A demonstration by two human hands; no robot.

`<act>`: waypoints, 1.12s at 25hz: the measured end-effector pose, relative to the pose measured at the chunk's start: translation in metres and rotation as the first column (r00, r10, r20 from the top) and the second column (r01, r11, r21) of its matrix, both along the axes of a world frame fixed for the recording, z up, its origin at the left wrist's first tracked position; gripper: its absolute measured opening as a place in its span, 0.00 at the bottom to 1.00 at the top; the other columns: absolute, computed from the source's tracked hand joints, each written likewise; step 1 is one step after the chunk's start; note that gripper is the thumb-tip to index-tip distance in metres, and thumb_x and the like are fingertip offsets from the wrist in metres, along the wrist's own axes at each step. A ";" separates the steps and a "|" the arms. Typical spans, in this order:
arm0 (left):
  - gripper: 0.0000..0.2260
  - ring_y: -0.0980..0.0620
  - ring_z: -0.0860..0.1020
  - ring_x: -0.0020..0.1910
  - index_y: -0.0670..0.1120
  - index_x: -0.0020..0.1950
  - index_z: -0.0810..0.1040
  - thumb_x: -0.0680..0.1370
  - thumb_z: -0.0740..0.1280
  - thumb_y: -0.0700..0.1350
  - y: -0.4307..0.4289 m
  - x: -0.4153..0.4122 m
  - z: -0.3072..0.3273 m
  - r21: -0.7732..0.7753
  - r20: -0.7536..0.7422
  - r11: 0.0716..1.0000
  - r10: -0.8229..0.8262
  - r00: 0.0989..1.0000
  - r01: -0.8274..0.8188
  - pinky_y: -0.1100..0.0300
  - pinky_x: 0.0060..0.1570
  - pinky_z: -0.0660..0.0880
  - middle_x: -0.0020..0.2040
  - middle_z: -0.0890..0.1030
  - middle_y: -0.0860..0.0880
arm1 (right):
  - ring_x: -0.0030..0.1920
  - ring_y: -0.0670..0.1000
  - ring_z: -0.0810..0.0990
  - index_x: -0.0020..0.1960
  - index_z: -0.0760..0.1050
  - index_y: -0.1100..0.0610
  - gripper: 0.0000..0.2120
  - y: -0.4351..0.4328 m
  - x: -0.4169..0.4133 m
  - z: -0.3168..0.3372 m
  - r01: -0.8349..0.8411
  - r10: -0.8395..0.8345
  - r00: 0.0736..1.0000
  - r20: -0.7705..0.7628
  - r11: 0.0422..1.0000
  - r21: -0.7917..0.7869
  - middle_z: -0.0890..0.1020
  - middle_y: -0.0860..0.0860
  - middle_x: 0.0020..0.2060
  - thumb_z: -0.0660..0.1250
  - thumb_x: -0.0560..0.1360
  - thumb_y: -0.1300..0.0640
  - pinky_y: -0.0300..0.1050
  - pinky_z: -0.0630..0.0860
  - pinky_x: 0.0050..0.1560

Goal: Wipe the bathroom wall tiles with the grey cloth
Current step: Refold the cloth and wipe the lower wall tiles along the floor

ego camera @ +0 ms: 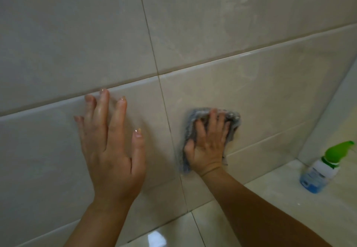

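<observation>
Left hand (110, 146) resting flat on wall tiles (251, 88), fingers spread, holding nothing; right hand (207, 144) pressing grey cloth (197, 114) against tile, fingers splayed; green-triggered spray bottle (318, 171) standing on tiled surface (270, 196), holding blue liquid.

We find no legible text, number or sign. The only candidate is the label (321, 170) on the spray bottle (312, 184) at lower right. It is a white band with a blue patch below it, and its print is too blurred and too small to read. No brand name can be made out. The bottle's green trigger head (340, 149) shows no lettering we can resolve. The wall tiles (77, 34) and the grey cloth (234, 118) carry no marks that we can make out.
</observation>
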State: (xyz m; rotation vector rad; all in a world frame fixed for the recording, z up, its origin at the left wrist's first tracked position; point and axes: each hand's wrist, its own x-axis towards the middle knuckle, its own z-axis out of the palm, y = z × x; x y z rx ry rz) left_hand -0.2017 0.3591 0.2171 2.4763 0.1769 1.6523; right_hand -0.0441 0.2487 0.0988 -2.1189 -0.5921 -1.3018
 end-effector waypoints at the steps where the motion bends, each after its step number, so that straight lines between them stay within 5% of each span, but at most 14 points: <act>1: 0.22 0.41 0.54 0.79 0.38 0.74 0.67 0.80 0.59 0.42 0.001 -0.004 0.001 -0.005 -0.006 1.000 0.002 1.000 -0.002 0.44 0.78 0.47 0.77 0.62 0.39 | 0.77 0.61 0.46 0.74 0.51 0.52 0.31 -0.004 0.005 -0.002 0.057 -0.051 0.995 -0.090 0.996 0.072 0.52 0.59 0.76 0.55 0.74 0.50 0.59 0.43 0.76; 3: 0.22 0.42 0.54 0.79 0.39 0.74 0.66 0.80 0.58 0.43 0.003 -0.013 0.002 -0.004 -0.030 1.000 0.004 1.000 -0.004 0.45 0.78 0.47 0.77 0.61 0.40 | 0.75 0.66 0.54 0.77 0.53 0.60 0.27 -0.009 0.014 -0.005 0.233 -0.121 0.938 -0.326 0.914 0.332 0.57 0.66 0.75 0.49 0.80 0.51 0.59 0.50 0.75; 5: 0.23 0.44 0.53 0.80 0.41 0.75 0.65 0.80 0.58 0.43 0.005 -0.021 0.001 0.000 -0.053 1.000 0.006 0.999 -0.006 0.46 0.78 0.46 0.78 0.60 0.42 | 0.73 0.67 0.61 0.74 0.59 0.67 0.31 -0.004 0.018 0.005 0.422 -0.036 0.830 -0.556 0.693 0.585 0.61 0.68 0.73 0.45 0.79 0.49 0.54 0.54 0.73; 7: 0.23 0.45 0.52 0.80 0.41 0.75 0.65 0.80 0.57 0.44 0.004 -0.026 0.000 0.002 -0.070 1.000 0.000 0.998 0.000 0.47 0.78 0.46 0.78 0.60 0.44 | 0.73 0.66 0.62 0.74 0.60 0.68 0.35 0.015 0.006 0.016 0.540 0.101 0.722 -0.685 0.536 0.649 0.61 0.67 0.73 0.41 0.76 0.46 0.50 0.54 0.73; 13: 0.23 0.42 0.54 0.79 0.40 0.75 0.64 0.80 0.57 0.43 0.001 -0.023 0.004 0.015 -0.047 1.000 -0.019 0.999 0.019 0.44 0.78 0.48 0.77 0.61 0.41 | 0.74 0.65 0.60 0.76 0.56 0.63 0.40 0.081 -0.061 0.022 0.607 0.315 0.576 -0.754 0.453 0.653 0.58 0.63 0.76 0.37 0.72 0.42 0.56 0.56 0.72; 18: 0.22 0.42 0.54 0.79 0.39 0.75 0.65 0.80 0.58 0.42 0.002 -0.021 0.008 0.013 -0.016 1.000 -0.013 1.000 0.013 0.44 0.78 0.48 0.77 0.62 0.40 | 0.72 0.65 0.64 0.73 0.63 0.66 0.36 0.023 0.014 0.025 0.651 0.120 0.679 -0.724 0.358 0.670 0.64 0.65 0.73 0.42 0.75 0.45 0.54 0.59 0.70; 21: 0.23 0.42 0.55 0.79 0.40 0.75 0.65 0.80 0.58 0.42 -0.003 -0.019 -0.005 0.053 -0.075 0.998 -0.032 0.997 0.036 0.42 0.77 0.50 0.77 0.62 0.41 | 0.76 0.59 0.56 0.78 0.56 0.59 0.27 -0.007 0.032 0.034 0.648 0.310 0.650 -0.693 0.250 0.719 0.56 0.58 0.77 0.47 0.81 0.50 0.51 0.52 0.72; 24: 0.23 0.41 0.56 0.79 0.40 0.74 0.66 0.79 0.58 0.44 -0.014 -0.006 -0.013 0.070 -0.113 0.995 -0.058 0.992 0.066 0.40 0.77 0.51 0.76 0.63 0.41 | 0.75 0.62 0.58 0.76 0.59 0.60 0.33 0.026 0.002 0.073 0.520 0.161 0.763 -0.626 0.422 0.742 0.59 0.60 0.76 0.42 0.77 0.45 0.55 0.55 0.72; 28: 0.23 0.41 0.57 0.79 0.40 0.74 0.65 0.80 0.58 0.44 -0.033 0.016 -0.007 0.051 -0.077 0.994 -0.092 0.993 0.096 0.40 0.77 0.52 0.76 0.63 0.41 | 0.76 0.62 0.57 0.75 0.61 0.60 0.27 0.024 0.003 0.110 0.197 0.018 0.952 -0.306 0.730 0.654 0.61 0.61 0.75 0.50 0.78 0.51 0.61 0.55 0.74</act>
